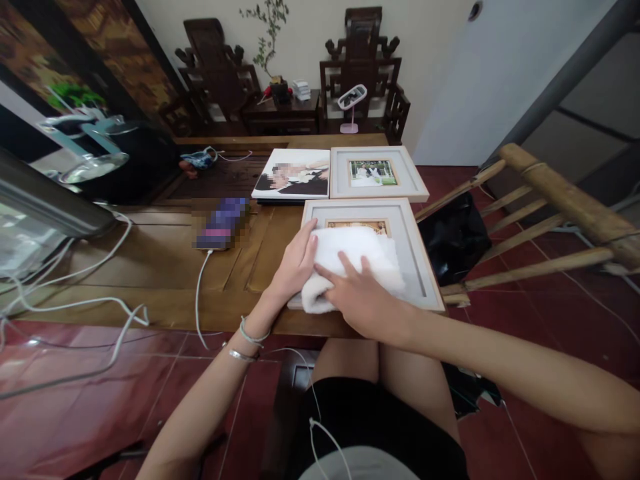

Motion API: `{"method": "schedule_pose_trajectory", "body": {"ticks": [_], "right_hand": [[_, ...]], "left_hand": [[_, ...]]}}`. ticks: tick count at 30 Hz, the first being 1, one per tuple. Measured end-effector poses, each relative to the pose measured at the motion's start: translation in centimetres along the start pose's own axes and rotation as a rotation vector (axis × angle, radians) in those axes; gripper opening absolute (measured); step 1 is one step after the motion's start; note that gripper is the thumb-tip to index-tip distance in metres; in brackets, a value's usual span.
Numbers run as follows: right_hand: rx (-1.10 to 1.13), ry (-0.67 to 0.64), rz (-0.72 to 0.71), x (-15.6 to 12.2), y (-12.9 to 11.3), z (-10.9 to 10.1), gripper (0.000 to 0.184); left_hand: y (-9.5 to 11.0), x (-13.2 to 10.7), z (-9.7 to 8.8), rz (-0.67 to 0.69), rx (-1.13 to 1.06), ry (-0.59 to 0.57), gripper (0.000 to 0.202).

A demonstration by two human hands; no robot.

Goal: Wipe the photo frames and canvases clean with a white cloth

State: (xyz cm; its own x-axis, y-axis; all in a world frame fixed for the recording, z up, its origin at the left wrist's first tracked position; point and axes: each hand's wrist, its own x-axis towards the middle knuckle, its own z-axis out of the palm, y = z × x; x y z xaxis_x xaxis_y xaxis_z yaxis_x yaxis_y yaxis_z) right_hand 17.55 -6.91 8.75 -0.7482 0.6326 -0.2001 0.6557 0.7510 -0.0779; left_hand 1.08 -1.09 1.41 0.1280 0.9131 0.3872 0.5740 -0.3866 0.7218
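Observation:
A light wooden picture frame (431, 277) lies flat at the table's front edge, with a wide pale mat inside. Over its middle is a folded white towel (385, 257), which hides most of the picture; only a brown patterned strip (350, 224) shows at the top. My right hand (363, 293) holds the towel down against the frame, fingers spread over the cloth. Along the frame's left side rests my left hand (296, 261), its fingers stretched out and touching the towel's left edge.
Behind lie a second frame with a couple's photo (373, 172) and a white-topped photo panel (270, 167). A phone (223, 223) on a white cable (200, 293) is to the left. A bamboo chair (540, 200) with a black bag (453, 237) stands right.

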Motion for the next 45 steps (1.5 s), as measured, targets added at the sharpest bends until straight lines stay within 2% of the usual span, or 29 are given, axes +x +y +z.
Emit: {"method": "schedule_pose_trajectory", "body": {"ticks": [4,8,11,14,17,21,25,28,31,35,41,45], "right_hand": [[-0.003,0.077,0.072,2.6,1.5,0.7,0.047],[-0.001,0.057,0.172,5.3,4.1,0.1,0.052],[0.007,0.089,0.237,7.4,5.6,-0.5,0.057],[0.025,0.107,0.315,9.2,5.8,-0.9,0.06],[-0.004,0.113,0.358,9.8,4.6,-0.7,0.051],[-0.004,0.087,0.312,7.3,1.6,0.0,0.039],[-0.015,0.077,0.122,2.3,-1.5,0.4,0.036],[-0.016,0.037,0.002,-0.3,-2.6,0.3,0.032],[-0.027,0.011,-0.044,-1.3,-2.1,0.1,0.032],[-0.037,0.029,-0.052,-2.4,-0.2,0.5,0.034],[-0.051,-0.037,0.081,-6.5,3.4,0.3,0.046],[-0.069,-0.064,0.142,-7.8,4.1,-0.9,0.047]], "left_hand": [[-0.4,0.0,-0.2,0.039,-0.003,0.005,0.052],[-0.8,0.0,-0.1,0.077,0.027,-0.019,0.054],[-0.9,0.0,-0.1,0.114,0.043,-0.026,0.054],[-0.8,-0.1,-0.1,0.14,0.031,0.007,0.056],[-0.7,-0.2,-0.1,0.133,-0.015,0.026,0.061],[-0.8,-0.1,-0.1,0.049,-0.168,0.033,0.063],[-0.8,0.1,-0.1,-0.123,-0.351,-0.003,0.069],[-0.5,0.2,0.0,-0.132,-0.308,-0.01,0.065],[-0.1,0.0,0.2,-0.093,-0.163,0.002,0.06],[0.2,-0.3,0.6,-0.071,0.009,-0.019,0.054],[-0.5,-0.3,1.0,0.019,0.134,-0.05,0.045],[-0.9,-0.1,1.1,0.055,0.136,-0.007,0.037]]}}
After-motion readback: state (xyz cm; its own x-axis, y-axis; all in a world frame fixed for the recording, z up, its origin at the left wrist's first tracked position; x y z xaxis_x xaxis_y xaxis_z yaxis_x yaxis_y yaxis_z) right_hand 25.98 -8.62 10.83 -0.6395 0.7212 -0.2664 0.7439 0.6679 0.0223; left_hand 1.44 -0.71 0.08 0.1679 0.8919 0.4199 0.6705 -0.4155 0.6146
